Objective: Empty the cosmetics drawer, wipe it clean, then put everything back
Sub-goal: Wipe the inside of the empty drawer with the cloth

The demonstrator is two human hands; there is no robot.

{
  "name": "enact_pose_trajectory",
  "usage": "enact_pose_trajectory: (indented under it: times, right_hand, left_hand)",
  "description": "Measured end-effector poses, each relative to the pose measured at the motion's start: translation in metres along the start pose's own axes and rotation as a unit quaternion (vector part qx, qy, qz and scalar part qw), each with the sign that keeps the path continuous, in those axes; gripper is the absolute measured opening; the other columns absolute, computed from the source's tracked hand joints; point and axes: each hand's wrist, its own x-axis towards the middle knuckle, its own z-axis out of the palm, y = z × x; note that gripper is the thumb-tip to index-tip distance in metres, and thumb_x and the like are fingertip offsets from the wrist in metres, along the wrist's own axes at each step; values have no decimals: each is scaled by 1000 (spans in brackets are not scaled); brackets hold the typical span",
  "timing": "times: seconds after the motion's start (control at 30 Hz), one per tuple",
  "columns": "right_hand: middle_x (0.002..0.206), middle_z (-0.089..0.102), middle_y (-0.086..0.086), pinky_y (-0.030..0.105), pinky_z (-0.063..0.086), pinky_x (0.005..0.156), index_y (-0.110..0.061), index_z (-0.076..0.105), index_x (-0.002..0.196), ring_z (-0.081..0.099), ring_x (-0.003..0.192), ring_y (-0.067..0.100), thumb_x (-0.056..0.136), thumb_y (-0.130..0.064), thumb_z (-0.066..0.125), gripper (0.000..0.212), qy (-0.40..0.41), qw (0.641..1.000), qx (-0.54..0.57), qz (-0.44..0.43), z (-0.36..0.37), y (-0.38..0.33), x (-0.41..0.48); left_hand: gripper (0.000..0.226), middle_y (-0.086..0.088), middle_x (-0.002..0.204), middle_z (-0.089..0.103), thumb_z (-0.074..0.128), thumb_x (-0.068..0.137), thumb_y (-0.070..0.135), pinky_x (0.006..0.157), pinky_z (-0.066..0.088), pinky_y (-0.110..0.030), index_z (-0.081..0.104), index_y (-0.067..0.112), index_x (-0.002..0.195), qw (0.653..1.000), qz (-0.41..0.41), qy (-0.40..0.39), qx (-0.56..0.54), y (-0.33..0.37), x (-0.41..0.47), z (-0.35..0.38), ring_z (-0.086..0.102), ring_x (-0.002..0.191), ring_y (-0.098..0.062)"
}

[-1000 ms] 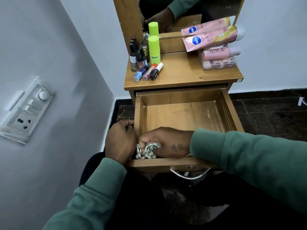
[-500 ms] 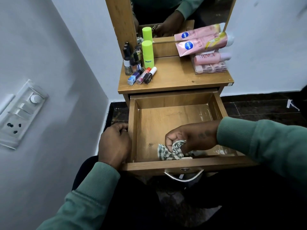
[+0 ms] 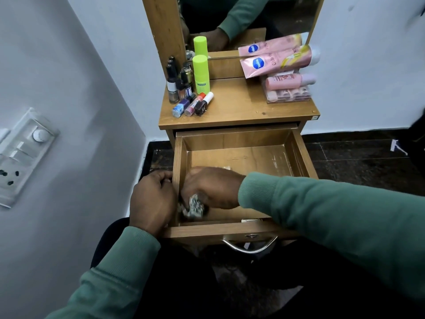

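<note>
Down in the near left corner of the open wooden drawer, the fingers of my right hand are curled tight round a crumpled checked cloth, which touches the smooth laminate floor. The fingers of my left hand hook over the drawer's thin left wall and grip it. A curved metal handle sits on the front panel. On the wood-grain surface above, small glass nail-polish bottles stand and lie at left beside a lime-green cylinder. At right, glossy pink tubes are stacked on a clear plastic box.
</note>
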Motion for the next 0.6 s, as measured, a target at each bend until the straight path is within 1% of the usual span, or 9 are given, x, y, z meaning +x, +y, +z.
enact_pose_trajectory:
  times: [0.07, 0.13, 0.2, 0.3, 0.4, 0.47, 0.5, 0.53, 0.6]
  right_hand:
    - [127, 68, -6, 38, 42, 107, -28, 75, 122, 47, 126, 17, 91, -2, 63, 42, -111, 993, -28, -30, 6, 3, 4]
    - [134, 65, -8, 26, 34, 108, -28, 75, 124, 40, 131, 15, 87, 2, 63, 49, -145, 989, -17, -35, 9, 12, 2]
    - [136, 64, -11, 20, 32, 104, -28, 79, 117, 41, 130, 11, 85, 8, 65, 50, -132, 991, -4, -28, 6, 21, -2]
    - [135, 63, -13, 23, 36, 105, -26, 81, 105, 46, 129, 10, 84, 6, 71, 40, -95, 995, -38, 7, -7, 37, -6]
    - [128, 63, -14, 26, 43, 102, -23, 79, 98, 54, 124, 11, 82, 12, 64, 41, -57, 993, -82, 62, -25, 54, -11]
    - [115, 64, -11, 34, 50, 93, -19, 75, 108, 62, 115, 21, 90, 6, 59, 34, -34, 988, -118, 89, -37, 62, -17]
    - [114, 65, -4, 36, 50, 88, -16, 72, 115, 63, 111, 27, 95, -1, 59, 28, -26, 984, -141, 101, -42, 65, -21]
    - [114, 65, 3, 33, 49, 85, -15, 70, 117, 63, 108, 28, 98, -7, 59, 24, -19, 981, -162, 108, -46, 69, -25]
    - [116, 66, 3, 24, 47, 90, -17, 69, 115, 64, 109, 23, 98, -13, 63, 18, -9, 975, -201, 98, -52, 75, -34]
  left_hand:
    - [37, 18, 87, 71, 46, 98, 10, 65, 46, -24, 77, 30, 97, 1000, -3, 3, -3, -1, 0, 1, 66, 80, -6]
    - [36, 16, 90, 72, 46, 100, 11, 67, 47, -24, 78, 27, 101, 1000, -6, 8, -6, -3, 1, 2, 67, 83, -7]
    - [36, 16, 90, 72, 45, 101, 13, 66, 46, -21, 78, 27, 103, 1000, -9, 11, -1, -2, 1, 2, 66, 83, -4]
    - [36, 15, 92, 72, 45, 102, 14, 70, 50, -25, 78, 28, 103, 1000, -16, 3, 0, -1, 2, 2, 65, 84, -3]
    - [36, 14, 95, 71, 45, 102, 14, 75, 51, -28, 78, 27, 107, 1000, -17, 4, -1, -2, 1, 2, 63, 86, -2]
    - [36, 16, 93, 69, 45, 102, 13, 69, 47, -23, 78, 26, 108, 1000, -11, 6, 5, -3, 1, 2, 61, 85, 1]
    - [36, 18, 91, 68, 45, 102, 12, 67, 45, -20, 77, 26, 108, 1000, -11, 6, 6, -2, 1, 2, 61, 83, 1]
    - [36, 21, 88, 66, 45, 102, 12, 66, 44, -19, 77, 27, 108, 1000, -13, 6, 4, -2, 1, 2, 61, 82, 2]
    - [37, 26, 85, 63, 45, 102, 11, 65, 43, -18, 77, 27, 108, 1000, -14, 5, 4, -1, 1, 2, 61, 81, 2]
